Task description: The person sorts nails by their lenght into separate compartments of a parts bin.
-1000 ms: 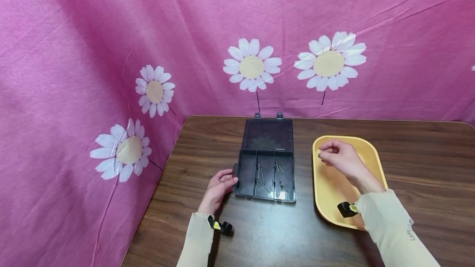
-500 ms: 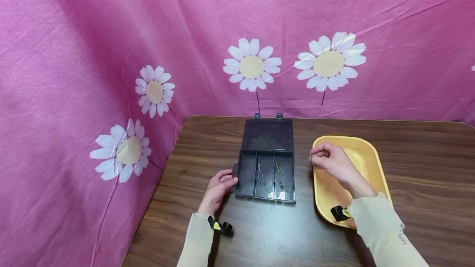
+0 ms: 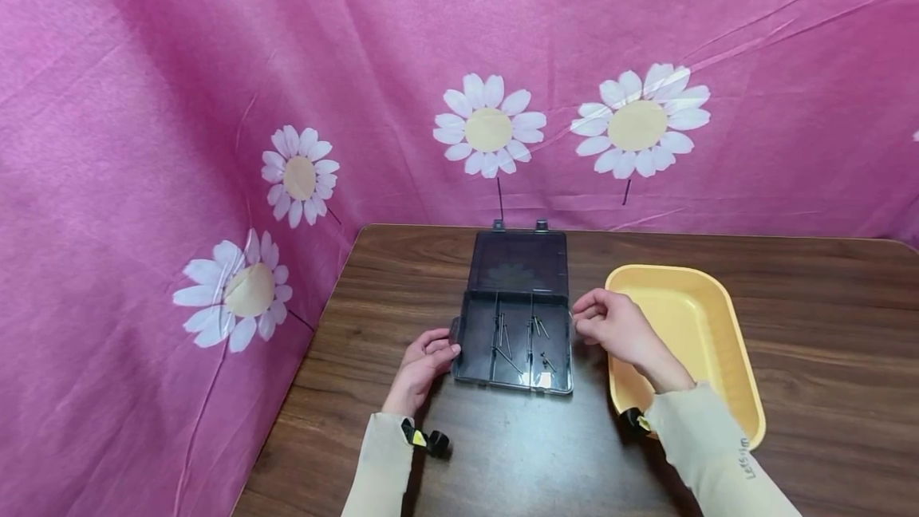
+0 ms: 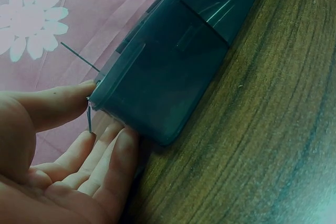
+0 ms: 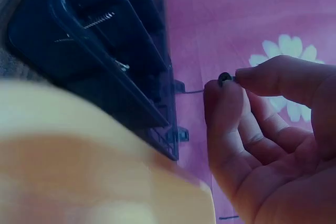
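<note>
A dark translucent compartment case (image 3: 477,353) lies on the table with its lid (image 3: 520,250) folded back. Long screws (image 3: 508,359) lie in the middle compartment and shorter screws (image 3: 549,361) in the right one. At the case's left side my left hand (image 3: 416,373) grips the edge; in the left wrist view its thumb (image 4: 60,106) is at the rim and the fingers are lower down. Just off the case's right wall, my right hand (image 3: 617,332) pinches a small screw between thumb and fingertip. Its dark head (image 5: 224,77) shows in the right wrist view; most of the screw is hidden.
A yellow tray (image 3: 748,389) stands right of the case, partly under my right forearm. Behind the wooden table (image 3: 502,461) hangs a pink cloth (image 3: 402,38) with printed daisies. A second pink stretch of cloth runs along the table's left side.
My right hand has moved left from above the yellow tray to beside the case, still pinching the screw. The tray's left part is uncovered. My left hand and the case stay put.
</note>
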`<state>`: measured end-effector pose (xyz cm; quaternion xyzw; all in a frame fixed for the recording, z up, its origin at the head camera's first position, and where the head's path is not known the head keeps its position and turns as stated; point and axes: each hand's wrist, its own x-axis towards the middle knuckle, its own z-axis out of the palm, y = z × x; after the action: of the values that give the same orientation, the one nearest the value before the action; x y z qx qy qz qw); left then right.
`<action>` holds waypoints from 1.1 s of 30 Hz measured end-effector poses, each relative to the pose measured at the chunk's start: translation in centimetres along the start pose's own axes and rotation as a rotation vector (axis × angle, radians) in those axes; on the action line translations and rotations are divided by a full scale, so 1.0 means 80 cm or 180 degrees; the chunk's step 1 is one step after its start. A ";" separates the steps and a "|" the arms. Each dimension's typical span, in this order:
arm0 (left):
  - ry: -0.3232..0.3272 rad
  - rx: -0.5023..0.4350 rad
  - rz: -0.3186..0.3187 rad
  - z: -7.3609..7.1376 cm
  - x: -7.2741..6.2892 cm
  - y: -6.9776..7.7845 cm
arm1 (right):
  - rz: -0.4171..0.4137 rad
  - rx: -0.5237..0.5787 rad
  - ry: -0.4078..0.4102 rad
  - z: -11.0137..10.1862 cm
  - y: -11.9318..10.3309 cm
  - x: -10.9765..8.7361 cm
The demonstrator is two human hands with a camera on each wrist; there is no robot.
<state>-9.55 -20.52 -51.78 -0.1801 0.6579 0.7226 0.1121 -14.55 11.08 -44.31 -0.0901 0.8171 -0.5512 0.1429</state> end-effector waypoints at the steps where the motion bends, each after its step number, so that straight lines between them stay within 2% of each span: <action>1: 0.0005 0.0002 0.0005 0.000 0.000 -0.001 | -0.0004 -0.0051 -0.0004 0.003 -0.001 0.000; 11: 0.0011 0.0064 0.0017 0.004 0.001 -0.001 | 0.0072 -0.0522 -0.0003 0.019 0.001 0.002; 16: -0.0028 0.0072 0.0002 0.005 0.000 -0.003 | -0.0046 -0.0772 0.0040 0.021 0.005 -0.002; 27: 0.0007 0.0118 -0.0002 0.002 -0.003 -0.004 | -0.0073 -0.0867 0.0208 0.010 0.003 -0.009; 33: 0.0040 0.0170 0.0034 -0.002 -0.006 -0.005 | -0.0186 -0.0957 0.0309 0.002 0.001 -0.012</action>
<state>-8.93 -20.63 -51.94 -0.1780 0.6786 0.7043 0.1089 -13.59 11.25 -44.28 -0.1074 0.8933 -0.4304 0.0720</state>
